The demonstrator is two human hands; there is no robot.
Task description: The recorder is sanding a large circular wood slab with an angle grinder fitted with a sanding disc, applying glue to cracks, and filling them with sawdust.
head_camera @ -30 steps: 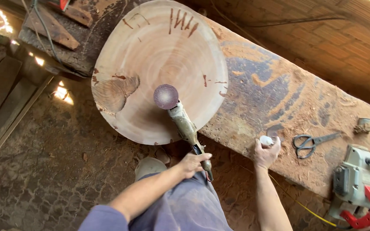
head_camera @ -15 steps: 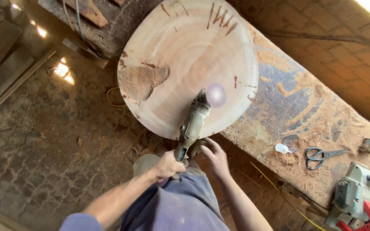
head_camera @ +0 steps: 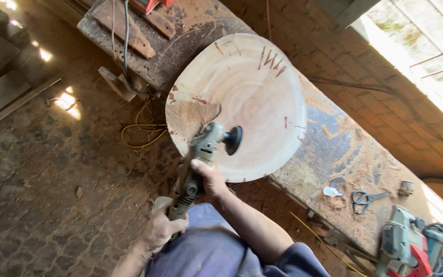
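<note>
A large round wooden slab (head_camera: 247,97) lies on the dusty workbench (head_camera: 344,159), its pale face showing rings and a rough brown patch at its left. I hold an angle grinder (head_camera: 198,161) with a dark sanding disc just off the slab's lower left edge. My left hand (head_camera: 162,228) grips the tool's rear handle. My right hand (head_camera: 208,177) is wrapped around the tool's body nearer the head.
Scissors (head_camera: 366,198) and a small white object (head_camera: 331,192) lie on the bench to the right. A green and red power tool (head_camera: 408,246) sits at the bench's lower right. Yellow cord (head_camera: 139,131) loops on the dirt floor; wood offcuts (head_camera: 129,31) lie at top.
My right hand left the small white object on the bench and came to the grinder's body. The grinder lifted off the slab's face and now sits at its lower left edge.
</note>
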